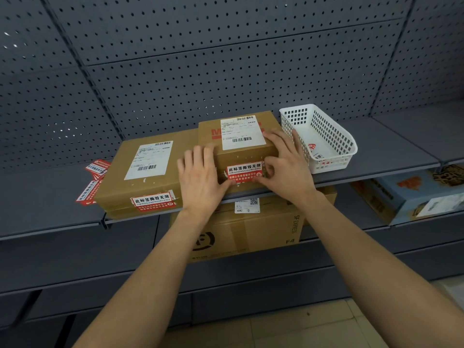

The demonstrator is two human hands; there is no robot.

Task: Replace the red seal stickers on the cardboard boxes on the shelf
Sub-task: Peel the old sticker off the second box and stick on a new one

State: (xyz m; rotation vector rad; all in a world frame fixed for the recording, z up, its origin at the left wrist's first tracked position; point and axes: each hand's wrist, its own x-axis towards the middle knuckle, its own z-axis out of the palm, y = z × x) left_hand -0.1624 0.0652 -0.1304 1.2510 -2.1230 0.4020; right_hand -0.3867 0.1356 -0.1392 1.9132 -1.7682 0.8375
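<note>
Basket [331, 133] holds red sticker scraps [312, 147]; right hand [288, 167] pinches seal sticker [244, 173].

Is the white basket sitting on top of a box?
No, the white basket stands on the shelf, just to the right of the smaller cardboard box.

Resting the left hand [200, 177] flat against the left side of the smaller box [246, 156] and pinching the right end of its red sticker [244, 172] with the right hand [286, 167], beside a larger box [120, 182], loose stickers [93, 182] and a white basket [334, 136] on the shelf [50, 209].
</note>
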